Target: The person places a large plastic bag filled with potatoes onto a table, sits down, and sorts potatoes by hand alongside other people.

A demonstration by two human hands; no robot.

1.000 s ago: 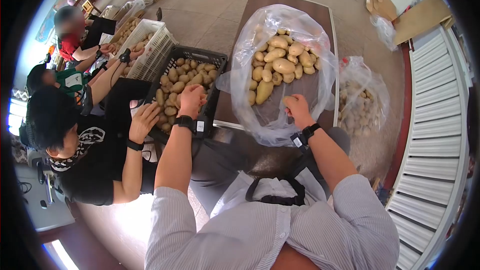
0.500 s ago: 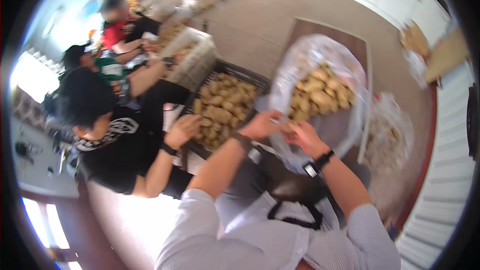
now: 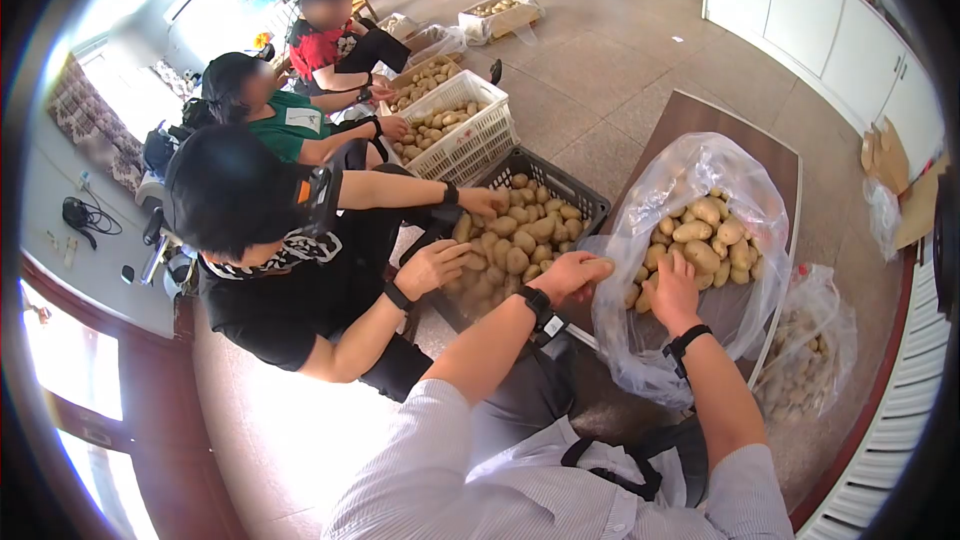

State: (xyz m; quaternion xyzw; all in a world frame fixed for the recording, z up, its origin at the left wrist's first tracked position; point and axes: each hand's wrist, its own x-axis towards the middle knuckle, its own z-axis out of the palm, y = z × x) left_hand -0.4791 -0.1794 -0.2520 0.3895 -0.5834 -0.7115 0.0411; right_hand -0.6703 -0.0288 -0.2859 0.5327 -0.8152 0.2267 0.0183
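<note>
My left hand (image 3: 568, 278) is closed on a potato (image 3: 599, 268) at the left rim of a clear plastic bag (image 3: 622, 328). Inside the bag lies a heap of potatoes (image 3: 703, 232). Over the near side of this heap, my right hand (image 3: 674, 294) reaches in with fingers apart, its fingertips at the potatoes. Whether those fingertips touch one I cannot tell. The bag stands wide, its rim folded outward, on a brown board (image 3: 672, 132).
Left of the bag is a black crate (image 3: 590, 202) of potatoes, with a co-worker's hands (image 3: 440, 265) in it. Behind it stand white crates (image 3: 480, 145) and two more people. A second bag (image 3: 806, 340) lies on the floor at right, near a ribbed radiator (image 3: 893, 420).
My hands were close together at the bag's near rim. They have parted, the right one moving in over the heap. The view has shifted, and the co-worker's second arm now reaches into the crate.
</note>
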